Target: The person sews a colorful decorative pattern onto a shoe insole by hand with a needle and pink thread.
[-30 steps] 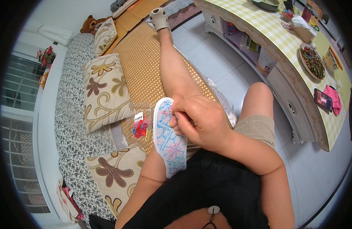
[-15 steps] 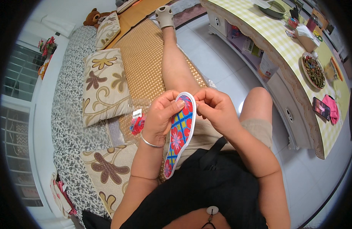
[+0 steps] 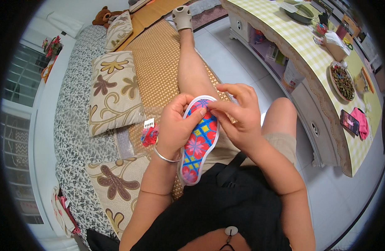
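Over my lap is an insole (image 3: 195,147) embroidered with red flowers, blue lines and yellow patches, edged in white. My left hand (image 3: 177,123) is closed on its left side, thumb lying across the patterned face. At the upper right edge, my right hand (image 3: 239,115) has thumb and index finger brought together against the insole, its other fingers lifted. Anything pinched there is too small to make out. Left of my left wrist, on the woven mat (image 3: 157,62), lies a bundle of red and blue thread (image 3: 149,135) with a white slotted card (image 3: 149,123).
Patterned cushions (image 3: 115,90) lie along the sofa to my left, with a teddy bear (image 3: 102,17) at the far end. On my right stands a cabinet with a checked cloth (image 3: 303,46), bearing a plate of food (image 3: 342,82), a phone (image 3: 350,122) and a pink cloth (image 3: 361,121).
The insole has turned its patterned face more toward me, and its lower end has risen. My right hand has shifted from beside the edge onto the upper face, fingers spreading upward.
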Demonstrator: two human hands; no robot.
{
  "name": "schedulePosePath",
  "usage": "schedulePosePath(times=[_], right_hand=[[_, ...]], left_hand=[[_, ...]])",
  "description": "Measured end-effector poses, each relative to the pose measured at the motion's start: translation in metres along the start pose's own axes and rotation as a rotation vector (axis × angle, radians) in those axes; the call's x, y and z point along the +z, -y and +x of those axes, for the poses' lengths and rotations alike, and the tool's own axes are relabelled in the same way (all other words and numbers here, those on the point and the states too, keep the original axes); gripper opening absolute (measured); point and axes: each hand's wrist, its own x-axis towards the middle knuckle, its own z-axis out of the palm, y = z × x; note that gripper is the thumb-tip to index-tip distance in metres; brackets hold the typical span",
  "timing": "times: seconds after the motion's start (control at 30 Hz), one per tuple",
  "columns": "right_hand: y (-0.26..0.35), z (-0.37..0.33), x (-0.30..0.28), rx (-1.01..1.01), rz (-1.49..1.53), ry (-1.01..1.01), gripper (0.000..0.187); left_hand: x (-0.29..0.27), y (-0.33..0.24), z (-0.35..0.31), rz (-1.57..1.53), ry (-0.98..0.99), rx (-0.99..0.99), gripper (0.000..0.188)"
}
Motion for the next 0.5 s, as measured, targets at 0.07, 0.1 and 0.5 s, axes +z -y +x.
schedulePosePath(times=[0.07, 0.1, 0.5], right_hand=[[-0.003, 0.001, 0.001, -0.164, -0.1, -0.013, 0.022], [0.0, 0.004, -0.002, -0.194, -0.061, 0.022, 0.017], [-0.144, -0.066, -0.368, 0.341, 0.778, -0.726, 0.01]], left_hand=[[0.003, 0.003, 0.001, 0.171, -0.02, 0.119, 0.011], [0.0, 0.007, 0.002, 0.284, -0.037, 0.193, 0.011], [-0.147, 0.053, 0.021, 1.316, -0.631, 0.364, 0.016]])
